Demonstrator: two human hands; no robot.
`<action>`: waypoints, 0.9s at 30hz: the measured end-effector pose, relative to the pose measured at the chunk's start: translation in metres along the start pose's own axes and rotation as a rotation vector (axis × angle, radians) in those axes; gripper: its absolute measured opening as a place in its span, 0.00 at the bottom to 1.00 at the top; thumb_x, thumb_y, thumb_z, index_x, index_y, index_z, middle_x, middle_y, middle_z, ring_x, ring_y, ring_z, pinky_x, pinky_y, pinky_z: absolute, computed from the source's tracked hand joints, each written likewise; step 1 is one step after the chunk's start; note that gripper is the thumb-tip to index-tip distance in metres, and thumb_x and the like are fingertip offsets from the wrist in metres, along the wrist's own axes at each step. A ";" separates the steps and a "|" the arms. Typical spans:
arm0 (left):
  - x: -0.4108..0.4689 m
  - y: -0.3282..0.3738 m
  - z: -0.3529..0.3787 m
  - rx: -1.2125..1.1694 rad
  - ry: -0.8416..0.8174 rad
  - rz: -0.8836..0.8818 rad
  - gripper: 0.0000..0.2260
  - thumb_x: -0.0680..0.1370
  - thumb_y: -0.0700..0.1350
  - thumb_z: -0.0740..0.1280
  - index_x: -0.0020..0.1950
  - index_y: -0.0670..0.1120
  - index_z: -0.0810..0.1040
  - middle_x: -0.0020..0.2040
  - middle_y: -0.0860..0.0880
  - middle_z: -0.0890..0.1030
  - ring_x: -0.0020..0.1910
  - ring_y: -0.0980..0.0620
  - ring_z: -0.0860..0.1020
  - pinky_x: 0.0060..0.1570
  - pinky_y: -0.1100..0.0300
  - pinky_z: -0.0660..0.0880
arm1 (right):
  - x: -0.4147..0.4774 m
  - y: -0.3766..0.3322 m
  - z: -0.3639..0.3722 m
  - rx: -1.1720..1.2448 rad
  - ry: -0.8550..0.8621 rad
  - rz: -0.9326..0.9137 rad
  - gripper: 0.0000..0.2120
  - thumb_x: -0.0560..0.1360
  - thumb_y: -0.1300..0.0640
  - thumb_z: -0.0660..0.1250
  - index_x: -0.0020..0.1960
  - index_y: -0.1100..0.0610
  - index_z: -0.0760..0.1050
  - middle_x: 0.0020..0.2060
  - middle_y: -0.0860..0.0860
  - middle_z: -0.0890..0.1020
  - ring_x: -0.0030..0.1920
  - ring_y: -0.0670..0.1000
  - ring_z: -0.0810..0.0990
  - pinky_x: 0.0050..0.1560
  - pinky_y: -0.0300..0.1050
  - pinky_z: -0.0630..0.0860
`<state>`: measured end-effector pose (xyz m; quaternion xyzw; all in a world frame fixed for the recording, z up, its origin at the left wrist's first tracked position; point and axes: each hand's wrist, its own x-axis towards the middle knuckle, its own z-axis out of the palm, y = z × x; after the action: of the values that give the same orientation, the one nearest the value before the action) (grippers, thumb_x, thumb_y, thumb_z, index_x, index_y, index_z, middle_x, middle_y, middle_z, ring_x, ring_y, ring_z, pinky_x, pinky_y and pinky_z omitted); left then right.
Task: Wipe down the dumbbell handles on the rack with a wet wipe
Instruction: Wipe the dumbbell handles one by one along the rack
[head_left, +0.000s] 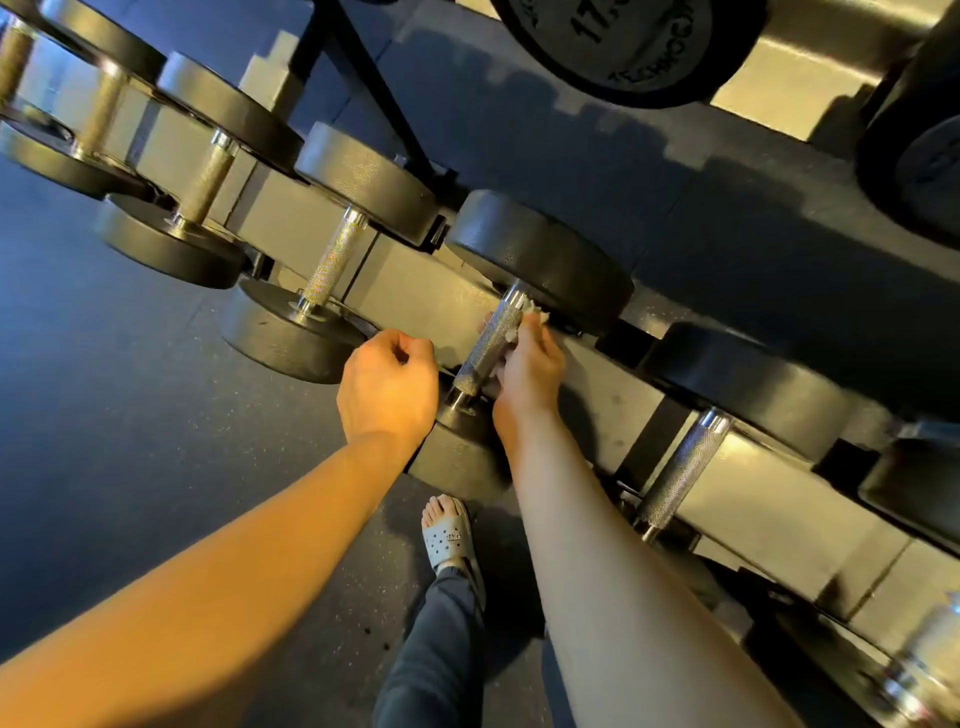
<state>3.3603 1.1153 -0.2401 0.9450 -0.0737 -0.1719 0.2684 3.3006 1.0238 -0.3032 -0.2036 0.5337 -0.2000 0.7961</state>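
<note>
rack (415, 296): pale metal tray, tilted, running from upper left to lower right; dark frame bars behind it.
floor (130, 389): dark speckled rubber.
upper dumbbell (623, 47): black round head at the top edge, raised "17.5" partly readable.
dumbbell row: black round heads and steel handles lying side by side in the tray; left neighbour handle (332, 260) and right neighbour handle (680, 473) are bare.
target dumbbell (540, 260): middle of the row, far head resting on the tray, near head at the front edge, partly behind the wrists.
target handle (488, 345): knurled grey steel with polished collars at both ends, lying between the two hands.
right hand (527, 374): on the handle's right side, fingers curled in and pinching the wet wipe against the knurling.
left hand (387, 384): just beside the handle's lower left, over the near head; fingers curled into a loose fist with nothing seen in it. Contact with the head: cannot tell.
sandal (449, 535): grey perforated slide on one foot, on the floor below the rack's front edge.
wet wipe (530, 312): white, crumpled, poking out past the fingertips near the upper collar, touching the handle; mostly hidden by the hand.
</note>
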 end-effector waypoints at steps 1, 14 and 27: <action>-0.001 0.000 0.000 -0.013 0.025 0.003 0.12 0.80 0.47 0.61 0.37 0.48 0.76 0.32 0.48 0.75 0.33 0.49 0.73 0.34 0.55 0.70 | -0.006 0.005 -0.001 -0.150 0.080 -0.149 0.15 0.85 0.53 0.59 0.58 0.62 0.80 0.45 0.53 0.84 0.44 0.39 0.83 0.42 0.34 0.77; 0.000 -0.006 0.001 0.020 0.043 0.049 0.13 0.78 0.47 0.59 0.34 0.48 0.71 0.31 0.49 0.72 0.35 0.47 0.72 0.35 0.54 0.66 | 0.008 -0.022 0.005 -0.156 -0.091 0.334 0.14 0.86 0.55 0.52 0.58 0.58 0.75 0.46 0.58 0.85 0.51 0.56 0.84 0.65 0.56 0.76; 0.004 -0.011 0.003 0.054 0.025 0.071 0.13 0.77 0.50 0.57 0.33 0.50 0.69 0.32 0.48 0.72 0.37 0.46 0.73 0.37 0.52 0.68 | -0.021 0.002 -0.005 -0.388 0.125 -0.348 0.13 0.78 0.54 0.72 0.48 0.65 0.79 0.39 0.57 0.84 0.37 0.50 0.82 0.36 0.37 0.76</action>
<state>3.3630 1.1217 -0.2496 0.9508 -0.1086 -0.1485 0.2494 3.2884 1.0360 -0.2897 -0.4283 0.5674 -0.2399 0.6612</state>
